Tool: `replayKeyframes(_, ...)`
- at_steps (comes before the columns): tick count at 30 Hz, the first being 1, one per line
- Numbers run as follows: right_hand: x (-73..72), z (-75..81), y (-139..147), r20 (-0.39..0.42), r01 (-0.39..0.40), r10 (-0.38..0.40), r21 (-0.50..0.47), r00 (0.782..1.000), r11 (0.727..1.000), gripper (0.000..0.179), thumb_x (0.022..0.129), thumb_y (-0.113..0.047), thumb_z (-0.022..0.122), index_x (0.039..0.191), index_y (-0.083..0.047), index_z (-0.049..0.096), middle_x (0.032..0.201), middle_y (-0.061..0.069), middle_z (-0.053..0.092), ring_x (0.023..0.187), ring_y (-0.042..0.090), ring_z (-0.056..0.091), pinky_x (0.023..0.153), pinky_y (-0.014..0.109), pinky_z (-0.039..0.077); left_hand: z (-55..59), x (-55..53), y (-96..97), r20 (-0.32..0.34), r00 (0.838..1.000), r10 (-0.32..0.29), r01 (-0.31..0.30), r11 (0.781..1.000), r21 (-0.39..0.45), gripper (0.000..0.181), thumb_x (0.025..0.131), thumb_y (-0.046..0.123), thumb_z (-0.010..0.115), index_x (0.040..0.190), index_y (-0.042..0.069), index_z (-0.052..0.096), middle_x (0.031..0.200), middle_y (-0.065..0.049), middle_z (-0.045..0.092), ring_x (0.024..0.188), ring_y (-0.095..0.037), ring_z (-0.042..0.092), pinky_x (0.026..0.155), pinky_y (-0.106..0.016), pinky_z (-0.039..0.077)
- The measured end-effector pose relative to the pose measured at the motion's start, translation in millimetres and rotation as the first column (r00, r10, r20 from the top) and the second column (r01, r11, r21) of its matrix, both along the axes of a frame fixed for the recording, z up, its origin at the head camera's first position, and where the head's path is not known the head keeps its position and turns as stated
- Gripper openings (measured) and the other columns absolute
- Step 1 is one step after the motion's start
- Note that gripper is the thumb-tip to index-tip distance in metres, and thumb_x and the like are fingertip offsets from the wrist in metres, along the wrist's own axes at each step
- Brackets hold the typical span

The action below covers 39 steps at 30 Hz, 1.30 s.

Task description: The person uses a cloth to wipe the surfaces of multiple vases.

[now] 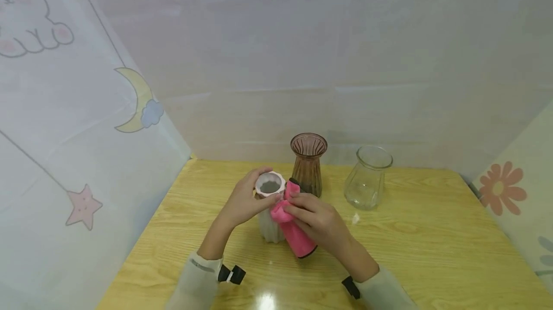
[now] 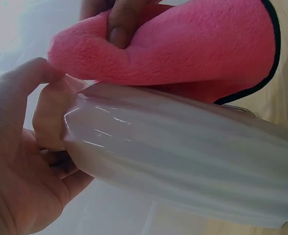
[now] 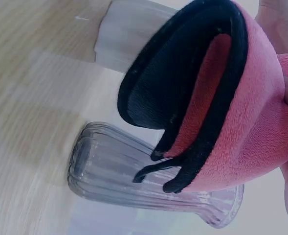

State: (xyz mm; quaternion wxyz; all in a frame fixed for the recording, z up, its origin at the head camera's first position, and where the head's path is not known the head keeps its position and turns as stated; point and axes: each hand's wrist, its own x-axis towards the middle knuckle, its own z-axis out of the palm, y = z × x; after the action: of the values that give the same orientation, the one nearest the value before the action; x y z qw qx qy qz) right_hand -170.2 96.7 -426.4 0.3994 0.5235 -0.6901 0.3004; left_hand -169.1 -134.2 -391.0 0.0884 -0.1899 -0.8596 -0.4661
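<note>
A white ribbed vase [image 1: 270, 226] stands upright near the middle of the table, its round mouth facing up. My left hand [image 1: 246, 200] grips it round the neck, thumb on the near side and fingers behind, as the left wrist view shows of the vase [image 2: 173, 147]. In my right hand [image 1: 321, 221] a folded pink cloth [image 1: 298, 238] with dark edging is pinched between thumb and fingers. The cloth [image 2: 197, 49] lies against the vase's upper side close to the left thumb, and its loose end hangs down. The right wrist view shows the cloth's dark-edged folds [image 3: 222, 98].
Just behind the cloth stands a brownish-pink ribbed glass vase [image 1: 307, 166]. A clear glass vase [image 1: 367, 183] is farther right. Both are on the wood-grain table [image 1: 432, 247]. A pale sheet [image 1: 302, 60] hangs behind the table, and printed sheets flank it.
</note>
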Motion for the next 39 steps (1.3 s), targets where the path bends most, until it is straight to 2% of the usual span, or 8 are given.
replayKeyframes(5, -5.2, 1.3, -4.9, -0.005, -0.012, 0.012, -0.012, 1.000, 1.000, 0.027, 0.104, -0.019, 0.057, 0.106, -0.002, 0.079, 0.105, 0.011, 0.073, 0.100, 0.028, 0.071, 0.091, 0.032, 0.058, 0.9, 0.1, -2.2, 0.037, 0.999, -0.002, 0.002, 1.000, 0.003, 0.069, 0.086, 0.036, 0.081, 0.144, 0.011, 0.052, 0.128, -0.002, 0.061, 0.107, -0.017, 0.063, 0.083, -0.035, 0.056)
replayKeyframes(9, -8.0, -1.9, -6.3, 0.019, -0.028, 0.028, -0.034, 0.999, 0.999, 0.027, 0.104, -0.020, 0.058, 0.106, -0.002, 0.079, 0.103, 0.010, 0.073, 0.097, 0.026, 0.071, 0.090, 0.031, 0.058, 0.9, -3.2, -7.2, 0.067, 0.998, -0.023, 0.022, 1.000, 0.006, 0.069, 0.086, 0.039, 0.081, 0.144, 0.015, 0.054, 0.128, 0.000, 0.062, 0.111, -0.016, 0.062, 0.092, -0.041, 0.055)
replayKeyframes(15, -2.9, -13.2, -7.5, 0.033, -0.019, 0.020, -0.009, 0.999, 1.000, 0.028, 0.104, -0.022, 0.058, 0.103, -0.004, 0.080, 0.100, 0.009, 0.073, 0.096, 0.026, 0.071, 0.087, 0.032, 0.059, 2.3, -7.3, -18.5, 0.127, 0.983, -0.130, 0.123, 0.991, 0.060, 0.066, 0.087, 0.033, 0.082, 0.145, 0.016, 0.053, 0.130, -0.002, 0.062, 0.112, -0.022, 0.061, 0.099, -0.045, 0.051)
replayKeyframes(21, 5.9, -30.9, -8.6, 0.082, 0.025, -0.030, 0.070, 0.996, 0.997, 0.010, 0.091, -0.014, 0.075, 0.098, -0.009, 0.081, 0.099, 0.006, 0.074, 0.096, 0.024, 0.070, 0.087, 0.032, 0.059, 8.9, -10.9, -28.5, 0.210, 0.951, -0.227, 0.214, 0.973, 0.085, 0.068, 0.088, 0.032, 0.081, 0.147, 0.020, 0.051, 0.131, -0.004, 0.062, 0.114, -0.025, 0.061, 0.098, -0.045, 0.050)
replayKeyframes(25, 8.7, -38.6, -9.9, 0.121, 0.053, -0.070, 0.139, 0.990, 0.989, 0.020, 0.078, -0.008, 0.085, 0.097, -0.012, 0.081, 0.097, 0.002, 0.074, 0.093, 0.018, 0.069, 0.083, 0.027, 0.059, 15.3, -15.4, -34.0, 0.243, 0.923, -0.299, 0.289, 0.954, 0.080, 0.068, 0.089, 0.030, 0.080, 0.148, 0.020, 0.050, 0.131, -0.006, 0.061, 0.118, -0.026, 0.059, 0.098, -0.046, 0.051)
replayKeyframes(31, 10.7, -46.3, -9.2, 0.178, 0.058, -0.107, 0.260, 0.978, 0.964, 0.019, 0.077, -0.011, 0.087, 0.094, -0.016, 0.081, 0.092, -0.004, 0.072, 0.088, 0.014, 0.066, 0.078, 0.024, 0.057, 12.3, -23.5, -37.7, 0.260, 0.878, -0.402, 0.377, 0.915, 0.144, 0.069, 0.091, 0.025, 0.077, 0.152, 0.020, 0.045, 0.138, -0.006, 0.057, 0.126, -0.026, 0.055, 0.100, -0.048, 0.049)
replayKeyframes(34, 11.2, -46.3, -7.0, 0.198, 0.055, -0.119, 0.301, 0.973, 0.952, 0.019, 0.077, -0.012, 0.087, 0.095, -0.016, 0.081, 0.093, -0.004, 0.071, 0.088, 0.014, 0.067, 0.078, 0.023, 0.057, 6.5, -22.2, -35.4, 0.219, 0.891, -0.398, 0.370, 0.916, 0.158, 0.074, 0.092, 0.026, 0.076, 0.156, 0.022, 0.039, 0.150, -0.005, 0.050, 0.136, -0.025, 0.048, 0.110, -0.055, 0.040)
replayKeyframes(39, 9.6, -30.6, -0.3, 0.151, 0.048, -0.080, 0.206, 0.985, 0.977, 0.021, 0.077, -0.007, 0.086, 0.096, -0.013, 0.081, 0.094, -0.001, 0.071, 0.087, 0.014, 0.068, 0.077, 0.023, 0.058, -2.7, -10.1, -28.4, 0.107, 0.956, -0.272, 0.255, 0.956, 0.146, 0.081, 0.090, 0.025, 0.079, 0.158, 0.020, 0.035, 0.157, -0.007, 0.044, 0.146, -0.023, 0.038, 0.119, -0.057, 0.027)
